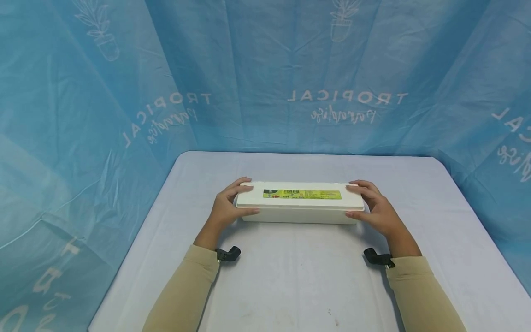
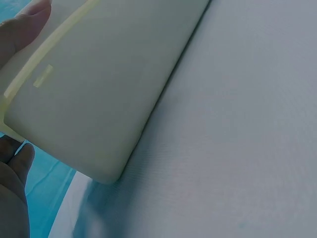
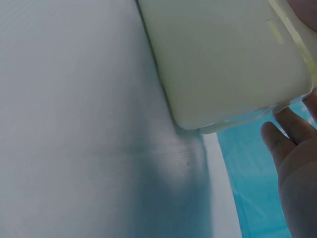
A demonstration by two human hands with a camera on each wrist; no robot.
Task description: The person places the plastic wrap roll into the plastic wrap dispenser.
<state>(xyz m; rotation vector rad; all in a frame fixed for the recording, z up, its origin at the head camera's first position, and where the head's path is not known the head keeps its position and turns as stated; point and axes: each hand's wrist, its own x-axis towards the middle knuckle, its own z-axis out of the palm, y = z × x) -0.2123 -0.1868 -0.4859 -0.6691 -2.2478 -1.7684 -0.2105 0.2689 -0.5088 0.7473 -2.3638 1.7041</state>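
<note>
A long white plastic box, its look that of a cling film dispenser, lies crosswise on the white-covered table. Its lid is down and carries a yellow-green label with small print. My left hand grips the left end, thumb on the front and fingers over the top edge. At the opposite end my right hand holds the box the same way. Both wrist views show the box's smooth front face and lower corner close to the cloth. The box's inside is hidden.
White cloth covers the table, with a few small stains near the front. Blue printed curtains hang behind the table and on both sides. A black wrist camera sits on the left wrist, another camera on the right.
</note>
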